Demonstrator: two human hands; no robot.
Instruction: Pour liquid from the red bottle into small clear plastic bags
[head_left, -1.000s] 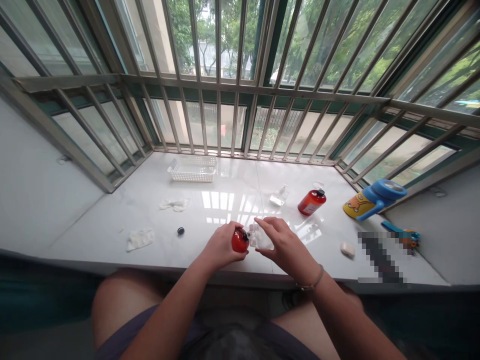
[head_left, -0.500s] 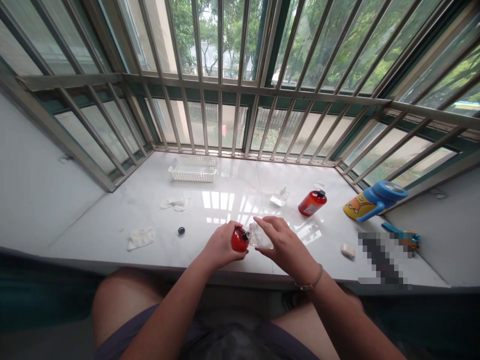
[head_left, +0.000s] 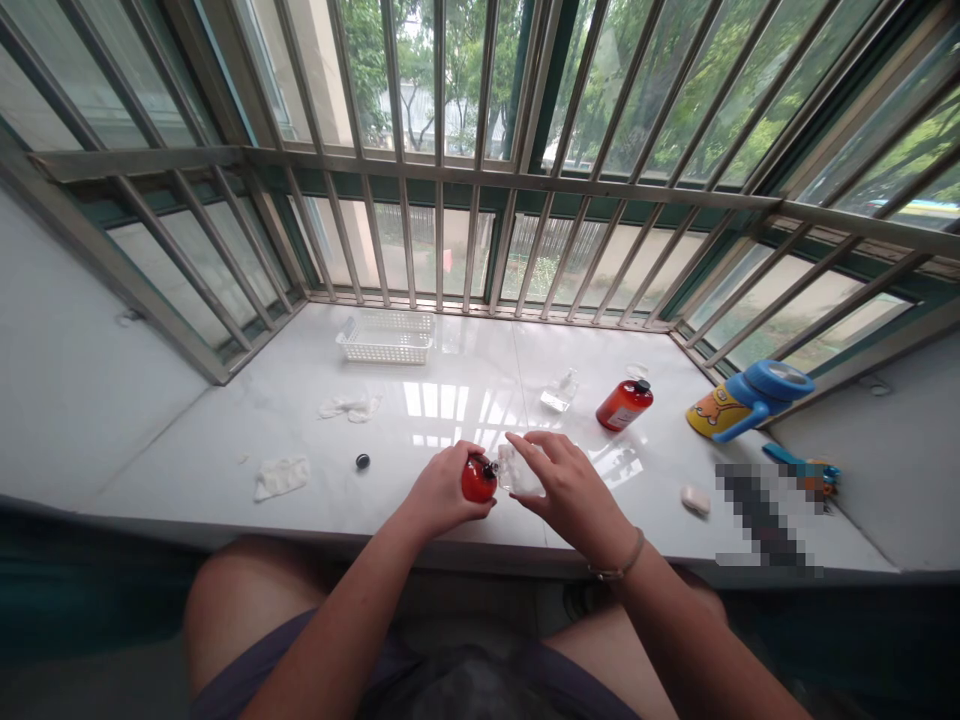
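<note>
Two red bottles, one held (head_left: 478, 479) and one lying on the sill (head_left: 623, 404); two clear bottles (head_left: 517, 474) (head_left: 560, 392); two crumpled tissues (head_left: 280, 477) (head_left: 350, 407); one white basket (head_left: 386, 338); one black cap (head_left: 362, 461); one blue flashlight (head_left: 750, 398).

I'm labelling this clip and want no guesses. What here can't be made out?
- Clear bottle: mostly covered by the right hand.
- Red bottle: label hidden by the left hand.
- Pixelated patch: blurred out on the sill.
- Small black cap: too small to identify.
</note>
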